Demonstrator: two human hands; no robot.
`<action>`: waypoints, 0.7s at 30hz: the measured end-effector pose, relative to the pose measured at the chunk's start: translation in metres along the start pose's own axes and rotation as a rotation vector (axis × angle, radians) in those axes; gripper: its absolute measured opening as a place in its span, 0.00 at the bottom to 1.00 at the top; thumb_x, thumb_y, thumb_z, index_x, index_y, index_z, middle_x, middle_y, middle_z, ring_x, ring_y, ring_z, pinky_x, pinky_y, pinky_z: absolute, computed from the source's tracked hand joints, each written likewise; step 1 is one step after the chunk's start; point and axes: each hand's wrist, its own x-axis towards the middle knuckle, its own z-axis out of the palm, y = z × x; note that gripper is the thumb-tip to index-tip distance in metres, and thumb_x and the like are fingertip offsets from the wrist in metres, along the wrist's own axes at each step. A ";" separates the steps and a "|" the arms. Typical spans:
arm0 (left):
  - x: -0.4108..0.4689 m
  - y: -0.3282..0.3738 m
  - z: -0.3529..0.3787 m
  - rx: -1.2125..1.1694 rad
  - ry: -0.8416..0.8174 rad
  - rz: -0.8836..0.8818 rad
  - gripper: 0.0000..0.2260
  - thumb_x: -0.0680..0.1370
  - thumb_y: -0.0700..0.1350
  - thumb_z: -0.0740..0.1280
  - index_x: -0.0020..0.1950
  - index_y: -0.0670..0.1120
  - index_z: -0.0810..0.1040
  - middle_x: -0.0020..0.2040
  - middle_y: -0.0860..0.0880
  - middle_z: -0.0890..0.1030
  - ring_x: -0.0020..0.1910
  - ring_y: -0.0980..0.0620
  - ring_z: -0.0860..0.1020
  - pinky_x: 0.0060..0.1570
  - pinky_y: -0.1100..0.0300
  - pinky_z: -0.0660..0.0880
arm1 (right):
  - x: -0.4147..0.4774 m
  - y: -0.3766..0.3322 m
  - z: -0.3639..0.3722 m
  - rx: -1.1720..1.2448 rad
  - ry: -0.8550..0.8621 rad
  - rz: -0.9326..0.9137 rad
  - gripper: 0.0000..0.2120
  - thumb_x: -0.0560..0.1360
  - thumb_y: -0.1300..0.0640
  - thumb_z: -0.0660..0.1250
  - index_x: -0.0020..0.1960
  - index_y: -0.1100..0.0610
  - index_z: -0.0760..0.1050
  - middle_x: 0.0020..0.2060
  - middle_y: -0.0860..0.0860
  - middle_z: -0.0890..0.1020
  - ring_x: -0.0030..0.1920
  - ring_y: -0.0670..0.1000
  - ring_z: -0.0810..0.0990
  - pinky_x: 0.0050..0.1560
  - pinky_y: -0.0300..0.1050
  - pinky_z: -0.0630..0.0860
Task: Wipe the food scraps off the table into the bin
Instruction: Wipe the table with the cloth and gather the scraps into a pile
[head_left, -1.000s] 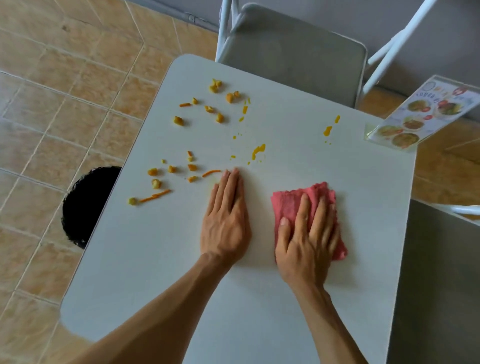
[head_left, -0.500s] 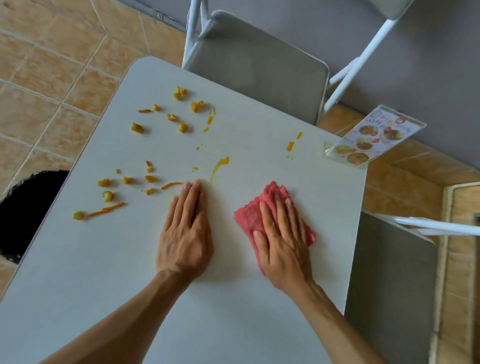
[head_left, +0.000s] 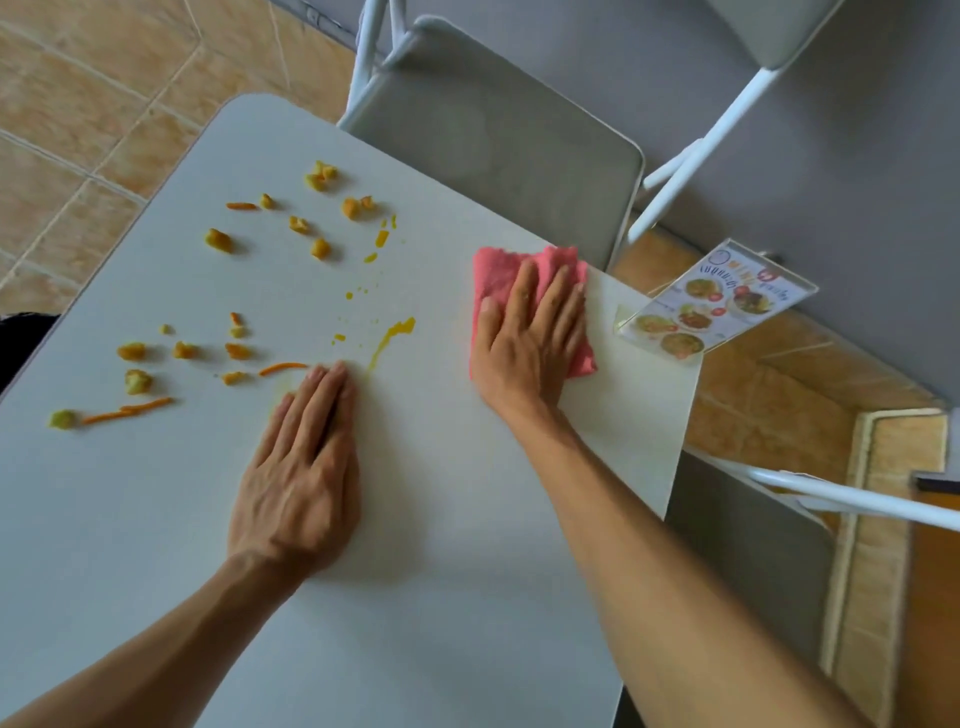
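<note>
White table (head_left: 467, 597): orange-yellow scraps (head_left: 218, 241) scattered; right hand (head_left: 524, 340) flat on pink cloth (head_left: 498, 273).

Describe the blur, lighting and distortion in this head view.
Head view: soft, even daylight with faint shadows; motion blur smears the left hand fingertips, the right hand and the pink cloth; wide-angle lens bends the table edges; food scraps stay fairly sharp.

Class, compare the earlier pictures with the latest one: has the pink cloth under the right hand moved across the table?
Yes. The crumpled pink cloth has slid away from the person toward the table's far edge, nearer the standing clear acrylic menu card, pressed flat by the right hand.
</note>
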 end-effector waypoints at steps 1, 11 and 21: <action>0.001 0.000 -0.001 -0.007 -0.001 -0.003 0.27 0.78 0.42 0.58 0.78 0.38 0.62 0.80 0.41 0.59 0.80 0.44 0.55 0.77 0.44 0.57 | -0.019 0.005 -0.002 -0.031 -0.041 -0.165 0.31 0.83 0.42 0.48 0.82 0.53 0.60 0.81 0.64 0.58 0.82 0.67 0.56 0.81 0.65 0.54; 0.002 0.000 -0.001 0.010 0.001 -0.013 0.26 0.80 0.43 0.56 0.79 0.39 0.61 0.80 0.43 0.59 0.80 0.46 0.55 0.78 0.48 0.55 | 0.049 -0.022 0.010 0.024 -0.089 0.141 0.30 0.84 0.40 0.48 0.83 0.48 0.54 0.83 0.61 0.52 0.83 0.66 0.48 0.82 0.64 0.45; 0.003 0.001 -0.001 0.004 0.020 -0.021 0.26 0.81 0.45 0.51 0.79 0.41 0.61 0.81 0.45 0.59 0.81 0.48 0.54 0.78 0.50 0.55 | 0.046 -0.037 0.018 0.010 -0.047 -0.145 0.34 0.82 0.42 0.42 0.83 0.59 0.54 0.82 0.62 0.55 0.83 0.64 0.53 0.82 0.62 0.50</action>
